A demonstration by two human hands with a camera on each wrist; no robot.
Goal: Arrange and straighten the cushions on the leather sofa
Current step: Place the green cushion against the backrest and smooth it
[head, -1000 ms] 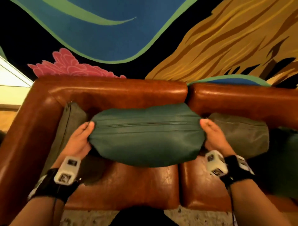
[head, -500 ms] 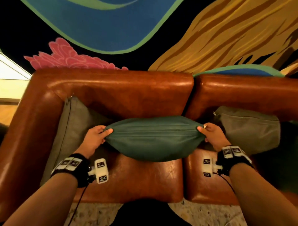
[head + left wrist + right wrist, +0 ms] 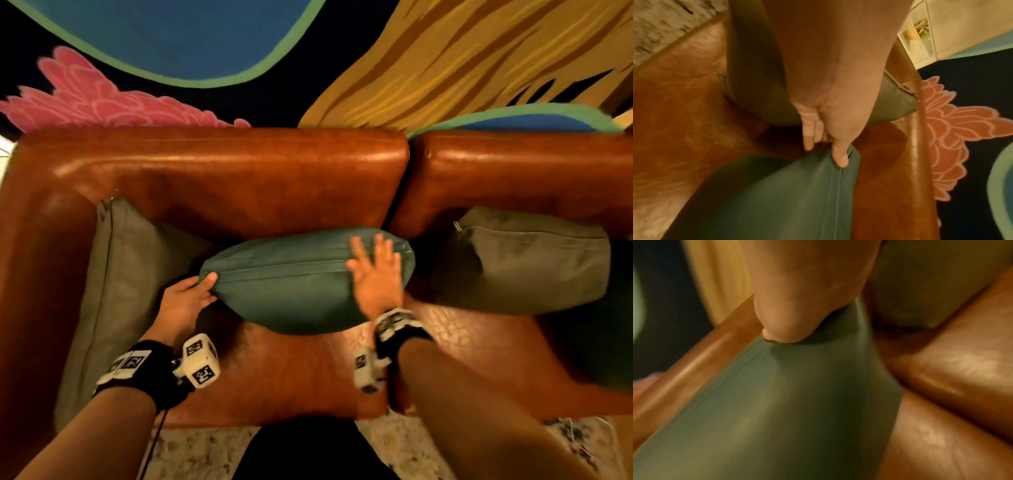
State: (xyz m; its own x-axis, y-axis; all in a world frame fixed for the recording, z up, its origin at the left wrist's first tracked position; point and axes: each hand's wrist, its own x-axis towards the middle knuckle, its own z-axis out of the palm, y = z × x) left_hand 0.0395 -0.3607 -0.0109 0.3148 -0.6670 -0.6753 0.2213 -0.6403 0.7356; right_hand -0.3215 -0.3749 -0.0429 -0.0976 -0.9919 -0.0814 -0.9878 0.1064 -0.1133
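Note:
A teal cushion lies on the brown leather sofa, its back edge against the backrest and its zip seam facing up. My left hand pinches the cushion's left corner, thumb on top and fingers under it; in the left wrist view the thumb presses the seam of the teal cushion. My right hand lies flat with fingers spread on the cushion's right end. In the blurred right wrist view, that hand presses into the teal cushion.
An olive cushion leans in the sofa's left corner against the armrest. A second olive cushion sits on the right seat, close to the teal one. A dark cushion shows at the far right. Speckled floor lies in front.
The teal cushion went down and back against the backrest. My right hand let go of its right end and now lies flat on top. My left hand kept its hold on the left corner.

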